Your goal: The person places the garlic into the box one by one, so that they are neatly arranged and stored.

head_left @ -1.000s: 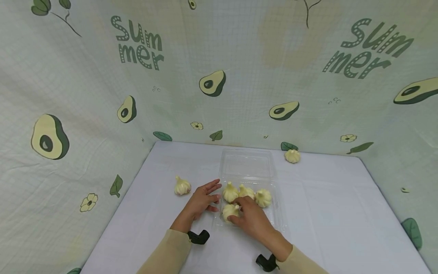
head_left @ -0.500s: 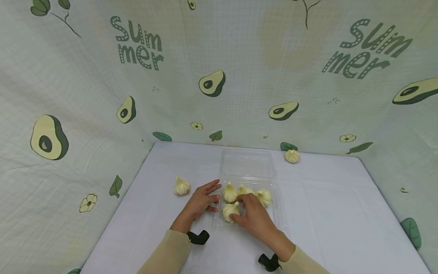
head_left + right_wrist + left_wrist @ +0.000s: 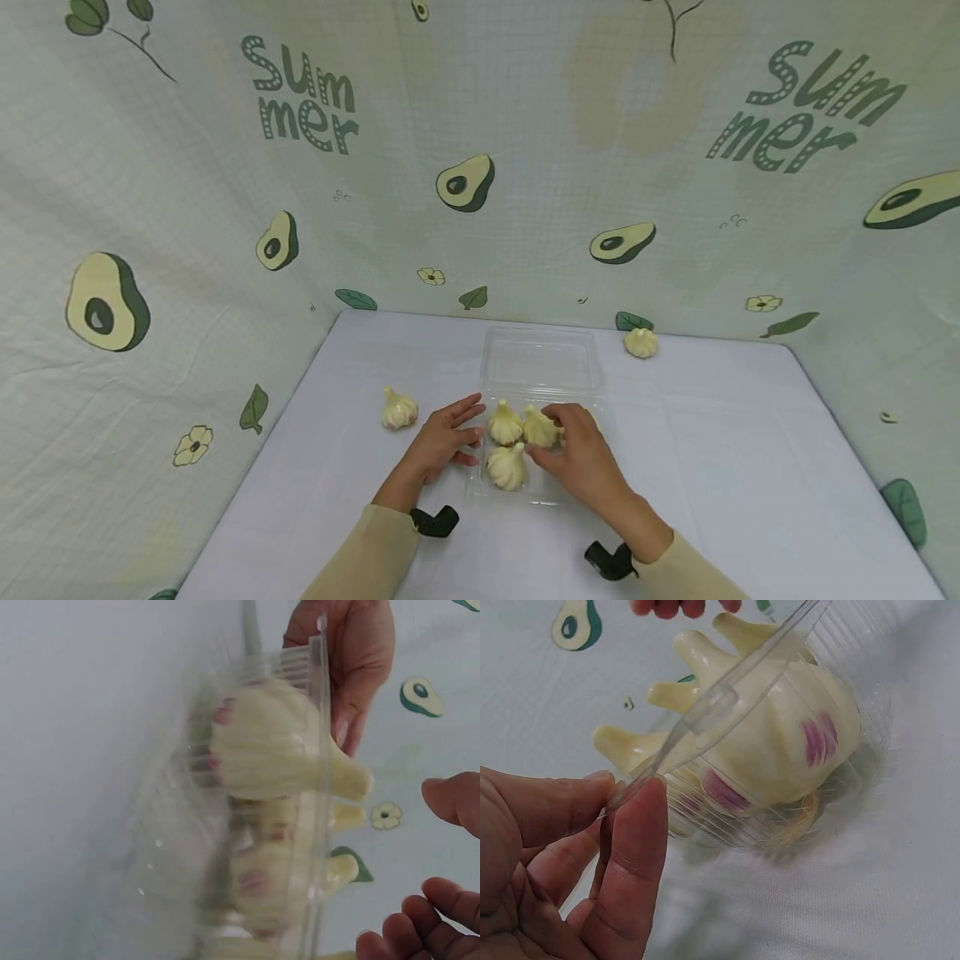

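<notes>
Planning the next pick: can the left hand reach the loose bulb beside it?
Likely yes: nothing stands between the left hand and that garlic bulb, though its fingers must release the container's rim.

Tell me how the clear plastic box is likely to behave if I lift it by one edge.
The clear plastic box will probably flex, as its walls look thin and ribbed. Its open lid may swing or drag, since it lies folded back behind the box. The garlic bulbs inside could roll when it tilts, being rounded.
</notes>
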`<state>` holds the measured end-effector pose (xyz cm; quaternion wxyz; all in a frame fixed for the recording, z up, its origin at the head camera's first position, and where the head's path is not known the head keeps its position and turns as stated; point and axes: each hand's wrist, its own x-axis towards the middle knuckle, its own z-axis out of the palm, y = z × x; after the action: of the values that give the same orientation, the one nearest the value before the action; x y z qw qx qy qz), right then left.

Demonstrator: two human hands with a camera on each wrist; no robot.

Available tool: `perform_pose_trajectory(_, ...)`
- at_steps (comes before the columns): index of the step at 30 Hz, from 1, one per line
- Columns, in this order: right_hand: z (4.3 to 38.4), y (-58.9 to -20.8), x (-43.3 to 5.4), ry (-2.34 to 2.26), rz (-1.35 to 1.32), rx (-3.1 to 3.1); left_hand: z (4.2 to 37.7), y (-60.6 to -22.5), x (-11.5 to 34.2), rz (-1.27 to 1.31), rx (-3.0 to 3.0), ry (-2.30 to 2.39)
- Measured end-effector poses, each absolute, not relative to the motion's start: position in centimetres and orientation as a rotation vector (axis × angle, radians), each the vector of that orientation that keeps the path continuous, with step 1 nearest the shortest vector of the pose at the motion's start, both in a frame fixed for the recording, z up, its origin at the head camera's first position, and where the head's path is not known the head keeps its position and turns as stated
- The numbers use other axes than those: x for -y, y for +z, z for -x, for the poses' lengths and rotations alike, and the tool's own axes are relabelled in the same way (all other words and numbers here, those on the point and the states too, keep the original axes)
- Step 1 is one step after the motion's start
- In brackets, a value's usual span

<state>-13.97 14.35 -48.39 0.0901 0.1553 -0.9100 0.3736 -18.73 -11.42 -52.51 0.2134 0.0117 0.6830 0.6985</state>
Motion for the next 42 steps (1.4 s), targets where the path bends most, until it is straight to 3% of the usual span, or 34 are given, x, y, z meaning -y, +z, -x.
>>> perform_pose_trajectory(22,19.6,-44.6,-23.8,1.018,-0.238,2.512,18.8,-52.4,11.3,-0.005,-1.927,1.913)
perform_pose_trajectory(42,26.1,-46.7,-29.9,1.004,-0.082,2.632,18.6,-52.5,11.2,-0.012,-1.916,1.935)
